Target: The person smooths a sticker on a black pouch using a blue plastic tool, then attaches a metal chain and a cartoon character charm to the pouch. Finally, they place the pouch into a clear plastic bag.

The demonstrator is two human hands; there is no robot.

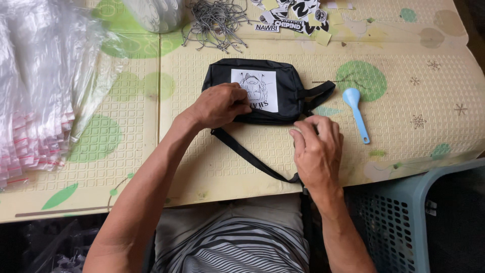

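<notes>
Fingers [242,103] on black pouch [288,81]; blue spoon [356,114] beside.

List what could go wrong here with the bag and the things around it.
1. The strap trails off the mat's front edge toward the lap; it might snag and drag the black bag.
2. The blue spoon lies just beside the right hand; a sweep of the hand could knock it toward the basket.
3. The left hand presses on the white label and may crease it.
</notes>
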